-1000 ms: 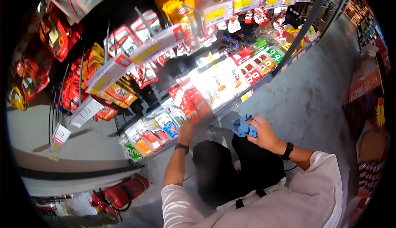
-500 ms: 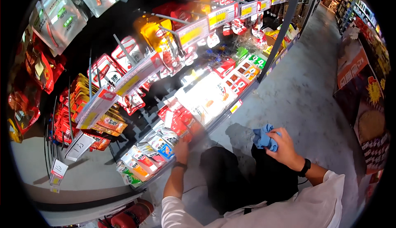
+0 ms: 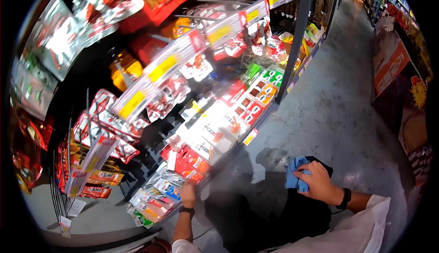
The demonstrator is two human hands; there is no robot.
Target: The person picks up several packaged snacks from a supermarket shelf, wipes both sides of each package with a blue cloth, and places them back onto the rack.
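Note:
My right hand is closed around a crumpled blue cloth, held above my dark-trousered knee. At the bottom shelf's front edge, my left hand has its fingers curled in beside a row of red snack packets. Its fingertips are partly hidden, so whatever they pinch cannot be made out. Nearer me lie small upright packets in white, orange, green and blue. Beyond the red ones, pale packets stand in strong light, followed by red and brown boxes.
Hanging packets on metal hooks fill the rack above, with price-label strips jutting forward. A dark upright post stands at the rack's far end. Grey aisle floor runs to my right, bordered by a display with an orange sign.
The view has shifted, bringing the upper packets closer. My left hand has pulled slightly back toward me from the red packets, which now lie flatter. My right hand still grips the cloth.

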